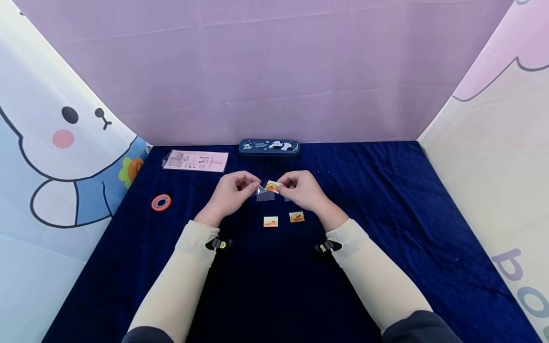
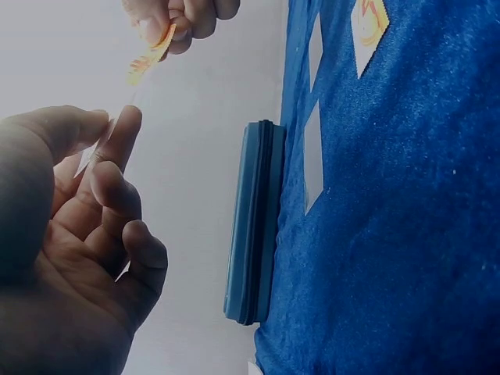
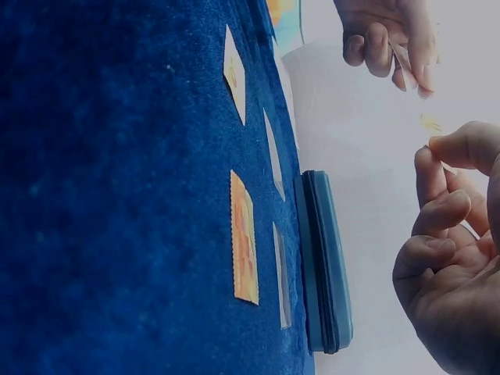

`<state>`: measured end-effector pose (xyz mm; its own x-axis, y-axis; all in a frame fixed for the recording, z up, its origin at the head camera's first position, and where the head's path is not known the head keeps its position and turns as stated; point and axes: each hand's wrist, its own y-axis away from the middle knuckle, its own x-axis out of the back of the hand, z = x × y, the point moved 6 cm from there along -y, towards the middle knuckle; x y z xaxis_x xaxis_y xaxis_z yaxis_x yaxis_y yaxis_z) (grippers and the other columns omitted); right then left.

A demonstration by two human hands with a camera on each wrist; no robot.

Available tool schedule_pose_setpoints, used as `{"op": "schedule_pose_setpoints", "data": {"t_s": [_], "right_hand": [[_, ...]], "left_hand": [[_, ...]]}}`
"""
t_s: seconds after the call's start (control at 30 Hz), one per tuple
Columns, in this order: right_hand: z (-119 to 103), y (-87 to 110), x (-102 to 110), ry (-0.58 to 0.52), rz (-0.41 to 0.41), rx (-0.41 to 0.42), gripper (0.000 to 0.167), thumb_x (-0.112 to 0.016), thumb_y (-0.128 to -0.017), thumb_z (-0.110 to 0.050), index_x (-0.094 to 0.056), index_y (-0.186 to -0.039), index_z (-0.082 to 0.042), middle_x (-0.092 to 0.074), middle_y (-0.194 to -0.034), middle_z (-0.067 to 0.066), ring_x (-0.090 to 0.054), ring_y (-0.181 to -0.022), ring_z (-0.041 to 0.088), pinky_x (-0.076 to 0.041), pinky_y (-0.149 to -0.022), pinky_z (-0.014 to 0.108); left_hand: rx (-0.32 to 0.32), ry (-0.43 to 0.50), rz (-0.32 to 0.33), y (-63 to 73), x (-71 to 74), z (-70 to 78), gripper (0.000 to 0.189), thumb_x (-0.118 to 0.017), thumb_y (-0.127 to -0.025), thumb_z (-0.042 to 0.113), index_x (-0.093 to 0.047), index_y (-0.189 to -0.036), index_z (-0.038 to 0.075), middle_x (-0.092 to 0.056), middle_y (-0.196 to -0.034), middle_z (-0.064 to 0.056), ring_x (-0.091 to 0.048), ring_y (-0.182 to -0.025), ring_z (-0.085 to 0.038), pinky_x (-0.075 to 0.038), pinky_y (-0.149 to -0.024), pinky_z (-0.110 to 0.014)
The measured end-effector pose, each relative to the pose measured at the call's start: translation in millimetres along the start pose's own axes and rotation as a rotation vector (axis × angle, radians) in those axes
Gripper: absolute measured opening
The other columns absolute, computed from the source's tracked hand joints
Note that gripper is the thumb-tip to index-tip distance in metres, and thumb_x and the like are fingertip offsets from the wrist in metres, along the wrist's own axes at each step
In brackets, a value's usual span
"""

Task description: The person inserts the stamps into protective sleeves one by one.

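Above the table, my right hand (image 1: 303, 190) pinches a yellow-orange postage stamp (image 1: 273, 186) with a toothed edge between thumb and forefinger. Facing it, my left hand (image 1: 230, 193) pinches a small clear plastic sleeve (image 1: 261, 189) by its edge, close to the stamp. In the left wrist view the stamp (image 2: 148, 61) sits just beyond the left fingertips. Two more stamps lie flat on the cloth below the hands, one on the left (image 1: 270, 221) and one on the right (image 1: 296, 217). Behind them lie two clear sleeves (image 3: 273, 156), partly covered by the hands in the head view.
A dark blue pencil case (image 1: 269, 148) with a panda stands at the back. A pink printed packet (image 1: 196, 161) lies at the back left, and an orange roll of tape (image 1: 161, 202) in front of it. Printed fabric walls enclose the blue cloth-covered table (image 1: 386, 228).
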<state>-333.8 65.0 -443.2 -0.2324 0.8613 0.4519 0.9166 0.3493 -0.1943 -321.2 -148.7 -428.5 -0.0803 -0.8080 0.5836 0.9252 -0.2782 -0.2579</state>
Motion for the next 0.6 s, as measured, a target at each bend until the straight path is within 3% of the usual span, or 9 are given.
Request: {"op": "schedule_pose_setpoints", "data": {"t_s": [0.33, 0.6], "right_hand": [[0.4, -0.3, 0.2, 0.01, 0.004, -0.009, 0.005, -0.076, -0.096, -0.012, -0.08, -0.094, -0.013, -0.067, -0.078, 0.003, -0.054, -0.061, 0.02, -0.044, -0.053, 0.029], [1.7, -0.3, -1.0, 0.006, 0.004, -0.039, 0.009, -0.077, -0.098, -0.023, -0.079, -0.094, -0.015, -0.069, -0.08, 0.002, -0.057, -0.066, 0.021, -0.048, -0.058, 0.032]], "left_hand": [[0.003, 0.009, -0.003, 0.3, -1.9, -0.3, 0.005, -0.072, -0.102, 0.019, -0.076, -0.104, 0.017, -0.07, -0.084, 0.003, -0.055, -0.067, -0.021, -0.045, -0.058, -0.031], [0.009, 0.022, -0.017, -0.4, -4.3, 0.1, 0.01, -0.072, -0.102, 0.018, -0.076, -0.107, 0.01, -0.069, -0.083, 0.002, -0.055, -0.067, -0.021, -0.045, -0.058, -0.031]]}}
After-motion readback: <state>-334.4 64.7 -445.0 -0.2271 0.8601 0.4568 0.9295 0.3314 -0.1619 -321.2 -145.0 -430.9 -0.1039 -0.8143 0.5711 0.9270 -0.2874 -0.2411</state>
